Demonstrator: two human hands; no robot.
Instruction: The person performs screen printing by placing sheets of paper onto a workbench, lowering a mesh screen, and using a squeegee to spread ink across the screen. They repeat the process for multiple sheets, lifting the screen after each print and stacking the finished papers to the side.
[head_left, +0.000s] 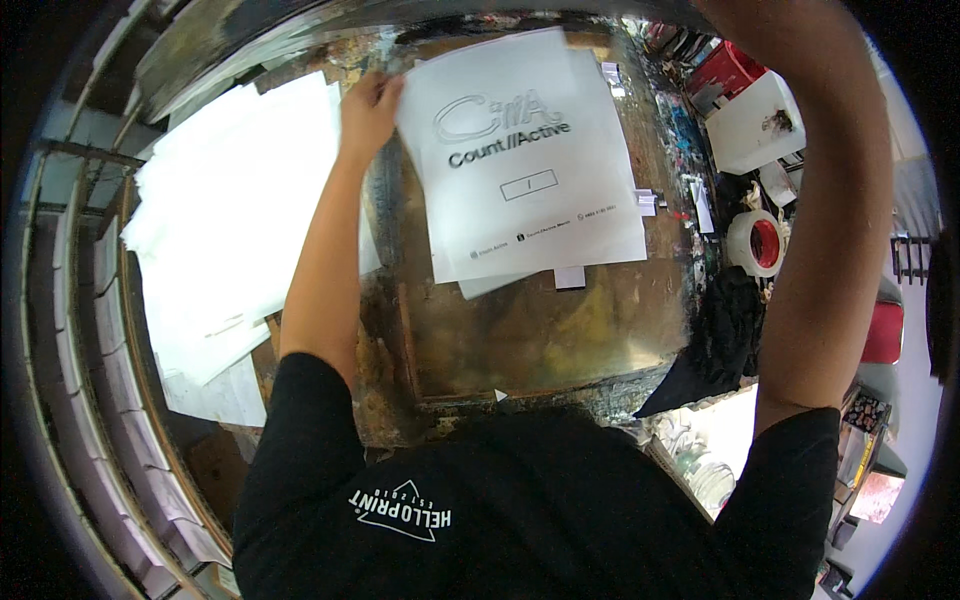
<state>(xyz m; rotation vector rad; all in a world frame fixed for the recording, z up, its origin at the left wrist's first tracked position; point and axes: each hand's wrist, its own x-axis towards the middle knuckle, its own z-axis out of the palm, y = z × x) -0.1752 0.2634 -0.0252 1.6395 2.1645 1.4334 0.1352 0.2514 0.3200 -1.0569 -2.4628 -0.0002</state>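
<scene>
Pinching left hand (370, 112): your left grip looks closed on the far-left corner of the white paper sheet with black print (535, 215).
Printed sheet: over the brown, stained, flat-topped table (540, 345), lying to the right of your left grip and extending back toward you; long axis away from you, far end leaning slightly left.
Nearer hand: your left, touching it; your right arm (825, 230) extends beyond the far edge of view, so I cannot tell that grip's state.
Bright white paper pile (230, 200): left of your left forearm.
</scene>
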